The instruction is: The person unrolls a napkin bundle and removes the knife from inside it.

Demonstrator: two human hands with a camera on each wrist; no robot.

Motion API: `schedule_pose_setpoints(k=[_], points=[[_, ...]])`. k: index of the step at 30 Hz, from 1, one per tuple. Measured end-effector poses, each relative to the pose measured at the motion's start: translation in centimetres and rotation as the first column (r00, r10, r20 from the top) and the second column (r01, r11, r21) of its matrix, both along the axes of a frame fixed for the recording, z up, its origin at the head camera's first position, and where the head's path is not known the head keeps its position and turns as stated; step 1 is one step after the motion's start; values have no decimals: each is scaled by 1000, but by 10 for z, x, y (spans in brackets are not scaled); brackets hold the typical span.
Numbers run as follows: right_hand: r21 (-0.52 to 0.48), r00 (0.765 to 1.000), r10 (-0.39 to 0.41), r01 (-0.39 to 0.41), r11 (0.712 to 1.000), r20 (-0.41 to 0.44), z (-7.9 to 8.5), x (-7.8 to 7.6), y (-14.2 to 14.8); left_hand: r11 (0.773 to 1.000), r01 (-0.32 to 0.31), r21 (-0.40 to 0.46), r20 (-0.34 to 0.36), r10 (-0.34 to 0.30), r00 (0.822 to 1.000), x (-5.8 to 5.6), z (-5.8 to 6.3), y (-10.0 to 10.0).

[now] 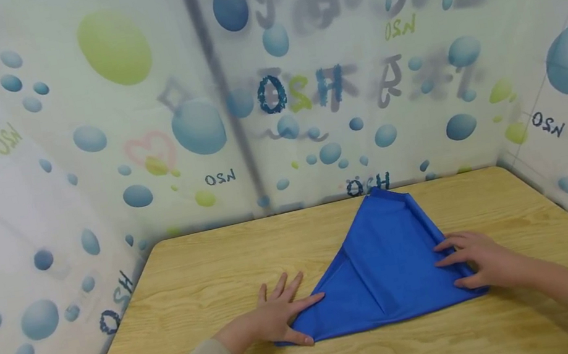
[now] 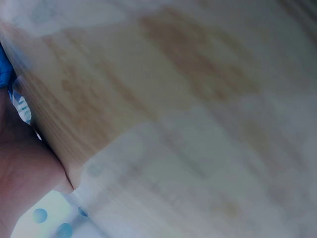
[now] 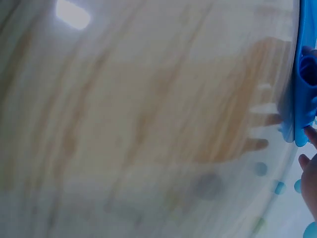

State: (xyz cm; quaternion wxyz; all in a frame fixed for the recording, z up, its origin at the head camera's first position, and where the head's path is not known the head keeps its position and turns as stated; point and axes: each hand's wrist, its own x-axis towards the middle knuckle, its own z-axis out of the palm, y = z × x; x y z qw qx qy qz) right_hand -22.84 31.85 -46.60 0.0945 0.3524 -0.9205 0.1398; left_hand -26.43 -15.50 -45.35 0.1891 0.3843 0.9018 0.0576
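A thin blue sheet of fabric (image 1: 393,259) lies folded into a rough triangle on the table, its narrow top reaching the far edge. My left hand (image 1: 279,314), fingers spread, presses on its left corner. Over at the right edge, my right hand (image 1: 484,259) rests its lightly bent fingertips on the fabric, thumb nearer the lower right corner. The right wrist view catches the blue fabric (image 3: 303,99) with a rolled, looped end and part of the right hand (image 3: 311,183) beside it. In the left wrist view only part of the left hand (image 2: 29,168) shows.
The wooden table (image 1: 208,265) has a glossy surface that reflects light near its front. A pale curtain (image 1: 289,138) printed with blue and green dots and lettering stands behind the far edge and along both sides.
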Motion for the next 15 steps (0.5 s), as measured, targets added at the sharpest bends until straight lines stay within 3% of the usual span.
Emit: schedule_pose_setpoints(k=[4,11,15], points=[[2,1000,10,-10,1000,-13,1,0,4,1000,-1,1,6,1,1000,0,0,0],[-35,998,-10,12,999,58,1,4,12,1000,0,0,13,0,1000,0,0,-1],[-67,998,-9,13,998,57,1,5,17,1000,2,-4,13,-2,1000,0,0,-1]])
